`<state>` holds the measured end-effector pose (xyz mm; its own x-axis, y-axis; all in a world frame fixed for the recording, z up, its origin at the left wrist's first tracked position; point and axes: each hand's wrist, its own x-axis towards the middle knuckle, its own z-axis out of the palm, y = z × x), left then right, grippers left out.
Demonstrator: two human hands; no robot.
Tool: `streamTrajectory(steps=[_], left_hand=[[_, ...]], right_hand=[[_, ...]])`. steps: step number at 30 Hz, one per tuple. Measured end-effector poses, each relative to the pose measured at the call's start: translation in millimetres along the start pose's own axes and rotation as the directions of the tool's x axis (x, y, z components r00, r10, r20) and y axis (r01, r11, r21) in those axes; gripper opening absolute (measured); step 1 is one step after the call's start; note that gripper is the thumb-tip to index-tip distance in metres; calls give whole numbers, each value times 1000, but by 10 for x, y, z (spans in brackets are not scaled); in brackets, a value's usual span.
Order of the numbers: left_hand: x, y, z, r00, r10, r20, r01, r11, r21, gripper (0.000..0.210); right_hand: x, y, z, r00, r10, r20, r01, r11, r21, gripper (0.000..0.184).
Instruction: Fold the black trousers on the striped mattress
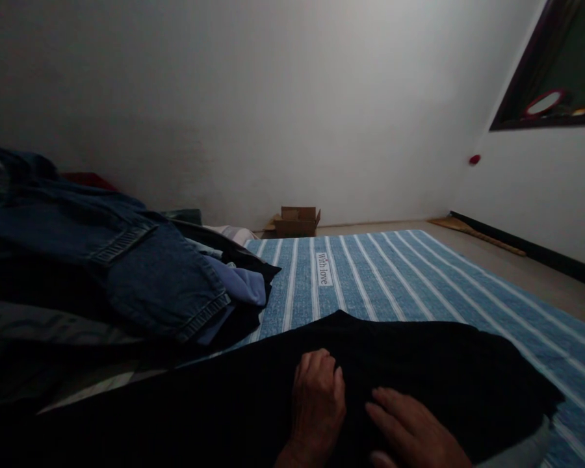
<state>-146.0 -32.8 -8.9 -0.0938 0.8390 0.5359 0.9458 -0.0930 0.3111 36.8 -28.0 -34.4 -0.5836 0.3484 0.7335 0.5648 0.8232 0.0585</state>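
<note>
A black garment (419, 364) lies spread flat across the near end of a blue and white striped mat (394, 273). My left hand (316, 403) rests palm down on the garment, fingers slightly curled and close together. My right hand (412, 429) lies flat on the same cloth just to the right, fingers stretched toward the left hand. Neither hand grips the fabric. The lower part of both hands runs out of the picture.
A heap of clothes with blue jeans (127, 260) on top and a lavender piece (244, 283) sits at the left. A small cardboard box (296, 222) stands by the far wall. A stick (478, 235) lies along the right wall, under a dark window frame (550, 71).
</note>
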Motion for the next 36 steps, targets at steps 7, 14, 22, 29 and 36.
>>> streamTrajectory(steps=[7,14,22,29,36], left_hand=[[-34,17,8,1000,-11,2,11,1000,-10,16],[-51,-16,46,997,6,-72,-10,999,-52,18],[-74,-18,88,993,-1,-116,-4,999,-40,21],[-70,-7,98,993,1,-118,-7,999,-45,20],[-79,-9,92,993,5,-119,-9,1000,-28,21]], right_hand=[[922,562,14,821,302,485,-381,922,71,26],[1213,797,362,671,342,658,-460,888,7,28],[1220,800,452,617,254,745,-432,901,51,25],[1328,782,524,638,280,717,-416,909,15,40],[1497,711,628,622,212,754,-318,948,-5,32]])
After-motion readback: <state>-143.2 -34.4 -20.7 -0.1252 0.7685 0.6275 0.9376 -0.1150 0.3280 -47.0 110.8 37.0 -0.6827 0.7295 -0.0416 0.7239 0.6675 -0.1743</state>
